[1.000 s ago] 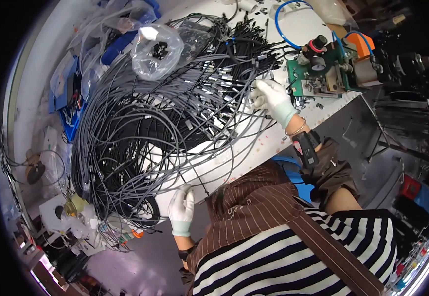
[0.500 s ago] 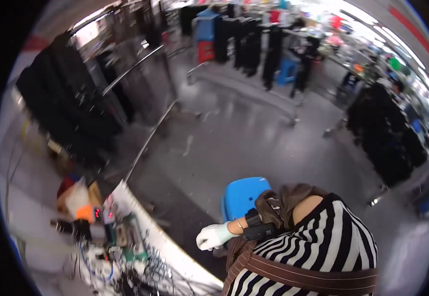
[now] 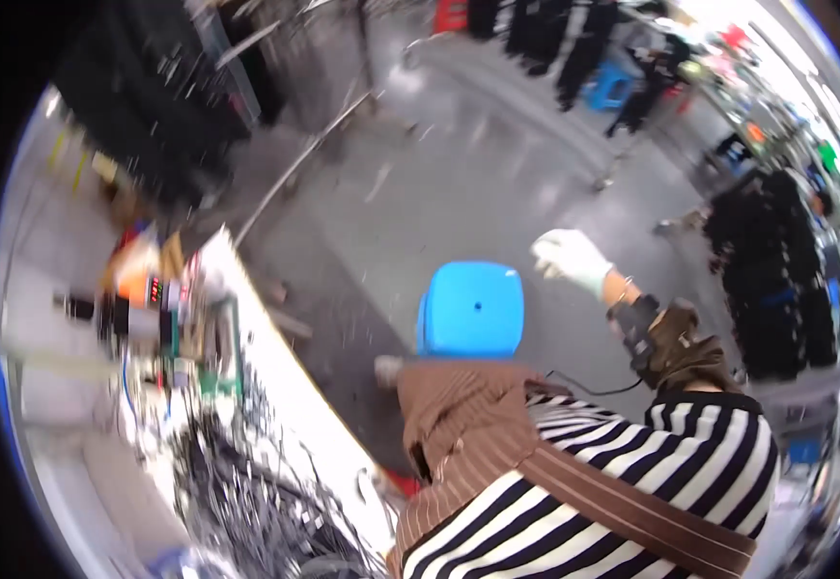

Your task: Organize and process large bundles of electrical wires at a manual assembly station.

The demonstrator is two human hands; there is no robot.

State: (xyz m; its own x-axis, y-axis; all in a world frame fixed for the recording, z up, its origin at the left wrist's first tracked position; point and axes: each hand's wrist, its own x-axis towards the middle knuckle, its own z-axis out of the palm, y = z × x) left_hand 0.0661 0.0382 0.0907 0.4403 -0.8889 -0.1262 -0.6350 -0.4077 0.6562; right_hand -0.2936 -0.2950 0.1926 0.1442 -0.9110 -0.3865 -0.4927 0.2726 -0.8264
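My right hand (image 3: 572,261), in a white glove, is held out in the air over the grey floor, to the right of a blue plastic stool (image 3: 478,307). Its fingers are loosely bent and slightly apart, and I see nothing in them. A dark band and a rolled brown sleeve (image 3: 681,349) cover parts of that forearm. The stool stands just beyond my brown apron (image 3: 468,405) and touches no hand. My left hand cannot be made out; a small pale blur at the apron's left edge is too unclear to name.
A white-edged worktable (image 3: 275,357) on the left bears a heap of dark cords or strips (image 3: 237,473) and small devices. Dark garments hang on racks at the upper left (image 3: 150,106), far side (image 3: 536,34) and right (image 3: 772,280). A metal rack rail (image 3: 304,154) runs near the floor.
My right hand has swung from in front of my body near the table out to the right and farther away. The view has tilted down, showing the whole stool seat and more of the table.
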